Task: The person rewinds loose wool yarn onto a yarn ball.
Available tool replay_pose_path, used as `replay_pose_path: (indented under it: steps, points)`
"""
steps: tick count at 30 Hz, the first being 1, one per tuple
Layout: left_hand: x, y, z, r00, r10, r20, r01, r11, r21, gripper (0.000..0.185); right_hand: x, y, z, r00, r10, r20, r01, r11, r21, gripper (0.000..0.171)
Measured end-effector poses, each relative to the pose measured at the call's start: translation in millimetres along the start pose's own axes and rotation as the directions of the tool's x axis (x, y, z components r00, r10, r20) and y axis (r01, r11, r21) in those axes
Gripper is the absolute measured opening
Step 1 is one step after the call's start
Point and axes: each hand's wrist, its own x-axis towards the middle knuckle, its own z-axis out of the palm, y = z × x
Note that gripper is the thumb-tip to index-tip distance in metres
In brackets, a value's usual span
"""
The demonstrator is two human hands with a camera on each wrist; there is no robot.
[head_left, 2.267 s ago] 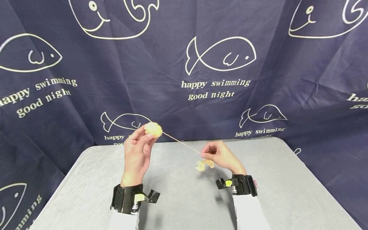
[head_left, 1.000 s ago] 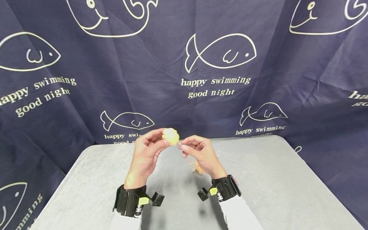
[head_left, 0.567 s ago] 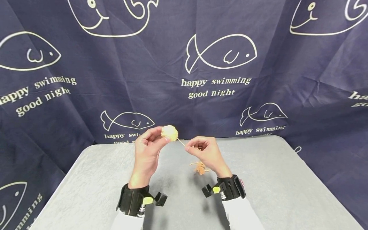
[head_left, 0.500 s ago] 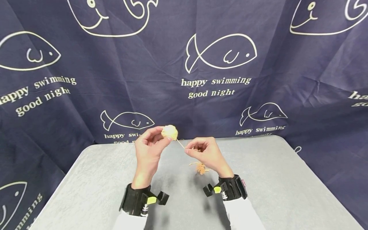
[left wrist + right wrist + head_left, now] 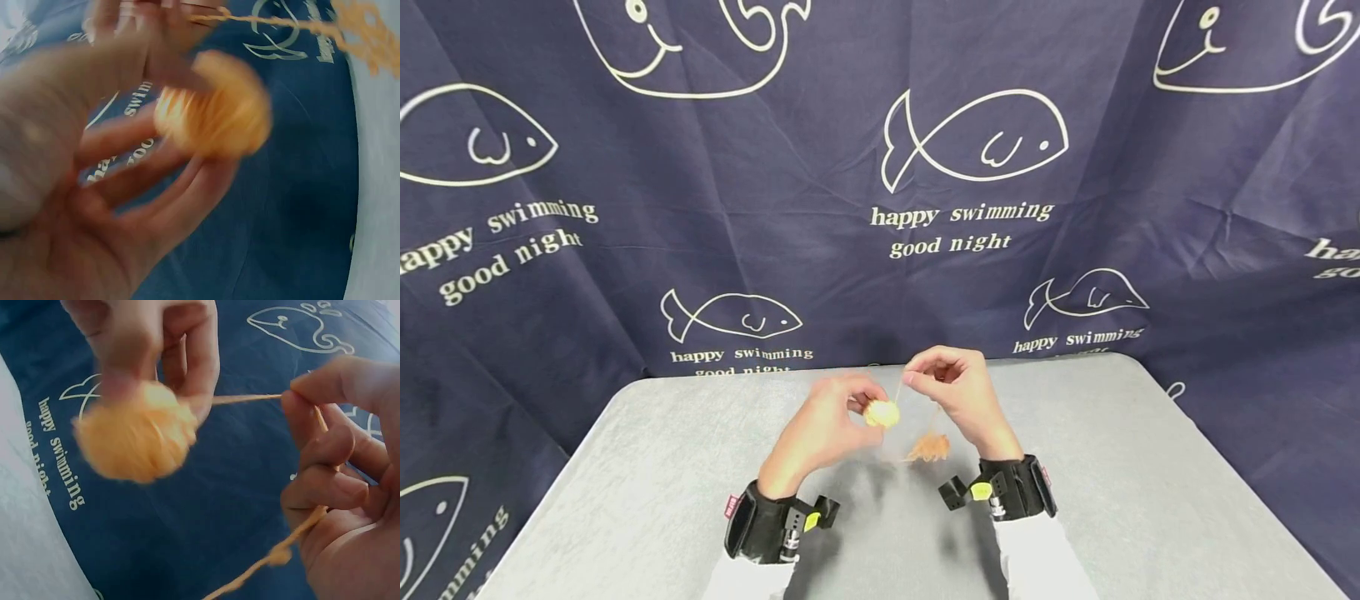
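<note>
My left hand grips a small ball of pale orange yarn in its fingertips, low over the grey table. The ball is blurred in the left wrist view; in the right wrist view the ball sits under the left thumb and fingers. A short yarn strand runs from the ball to my right hand, which pinches it between thumb and forefinger. The strand continues down through the right palm to a loose tangle of yarn hanging below it.
A navy curtain printed with white fish and words hangs behind and around the table. The table's far edge lies just beyond the hands. Black wrist bands sit on both forearms.
My left hand has dropped and turned the ball down toward the table and to the right. The right hand has risen slightly, and the strand between the two is shorter than before.
</note>
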Motion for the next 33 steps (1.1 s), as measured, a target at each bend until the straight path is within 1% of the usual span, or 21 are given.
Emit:
replay_pose_path:
  steps: [2,3,5,7,9,11,13,15,16,18,19,21,22,23,24,26,28,29,30,32,33]
  points:
    - [-1.0,1.6,-1.5,0.991,0.014,0.130,-0.002,0.996,-0.093,0.029,0,2,-2,0.999,0.015,-0.038,-0.013,0.999,0.042,0.008]
    - [-1.3,2.6,-2.1,0.984,0.028,0.173,-0.002,0.989,-0.148,0.030,0,3,-3,0.998,0.021,-0.051,-0.018,0.998,0.067,0.009]
    - [-1.5,3.6,-3.0,0.974,0.078,0.212,-0.021,0.965,-0.262,0.032,1,4,-4,0.997,0.032,-0.074,-0.025,0.995,0.098,0.010]
    - [-1.7,4.5,-4.1,0.968,0.135,0.209,-0.048,0.925,-0.377,0.033,1,6,-5,0.995,0.046,-0.086,-0.037,0.993,0.108,0.007]
    - [-1.5,5.7,-5.4,0.966,0.192,0.171,-0.093,0.881,-0.465,0.034,1,8,-5,0.994,0.063,-0.091,-0.055,0.995,0.087,0.008]
    - [-0.9,7.0,-6.9,0.965,0.234,0.114,-0.139,0.832,-0.537,0.035,1,11,-5,0.993,0.087,-0.084,-0.083,0.995,0.048,0.013]
    - [-0.4,8.6,-8.4,0.965,0.261,0.040,-0.187,0.785,-0.590,0.037,1,14,-4,0.991,0.112,-0.067,-0.113,0.994,-0.007,0.015]
    - [0.0,9.2,-9.4,0.963,0.265,-0.044,-0.234,0.746,-0.624,0.039,1,17,-2,0.990,0.135,-0.042,-0.138,0.989,-0.055,0.013]
    - [0.2,9.6,-9.9,0.961,0.261,-0.087,-0.255,0.726,-0.639,0.040,1,18,-1,0.989,0.146,-0.029,-0.148,0.986,-0.076,0.010]
    - [0.5,10.1,-9.9,0.958,0.227,-0.177,-0.286,0.687,-0.668,0.041,1,20,2,0.987,0.160,0.002,-0.159,0.982,-0.103,0.007]
    - [1.0,10.0,-9.6,0.953,0.199,-0.227,-0.302,0.666,-0.682,0.042,1,20,3,0.986,0.163,0.021,-0.160,0.981,-0.114,0.006]
    - [2.3,10.3,-8.4,0.939,0.108,-0.326,-0.319,0.626,-0.711,0.044,1,21,5,0.985,0.158,0.070,-0.147,0.979,-0.141,0.006]
    - [3.2,10.6,-7.9,0.926,0.056,-0.374,-0.328,0.609,-0.722,0.044,1,20,6,0.984,0.151,0.097,-0.135,0.979,-0.154,0.006]
    - [4.2,10.9,-7.3,0.909,-0.005,-0.417,-0.334,0.591,-0.735,0.044,1,20,7,0.982,0.143,0.126,-0.121,0.979,-0.166,0.005]
    - [5.1,11.2,-6.8,0.887,-0.065,-0.457,-0.341,0.575,-0.744,0.043,0,19,8,0.979,0.135,0.154,-0.106,0.978,-0.179,0.005]
    - [7.1,12.0,-6.2,0.838,-0.177,-0.516,-0.346,0.559,-0.753,0.041,0,17,10,0.972,0.115,0.206,-0.074,0.977,-0.198,0.004]
    - [8.9,12.3,-5.8,0.789,-0.257,-0.557,-0.353,0.553,-0.755,0.039,-1,15,11,0.966,0.098,0.241,-0.046,0.977,-0.209,0.005]
    - [9.7,11.9,-5.4,0.765,-0.288,-0.576,-0.355,0.557,-0.751,0.038,-1,14,12,0.962,0.089,0.257,-0.034,0.977,-0.211,0.007]
    - [10.3,11.3,-4.9,0.742,-0.307,-0.596,-0.354,0.576,-0.737,0.038,-1,13,12,0.960,0.080,0.268,-0.022,0.977,-0.212,0.009]
    - [11.5,8.3,-3.4,0.701,-0.317,-0.639,-0.344,0.635,-0.692,0.034,-2,11,13,0.956,0.063,0.286,-0.001,0.977,-0.212,0.013]
    - [11.9,6.7,-2.4,0.683,-0.311,-0.661,-0.334,0.672,-0.661,0.033,-2,10,14,0.955,0.056,0.292,0.006,0.978,-0.210,0.015]
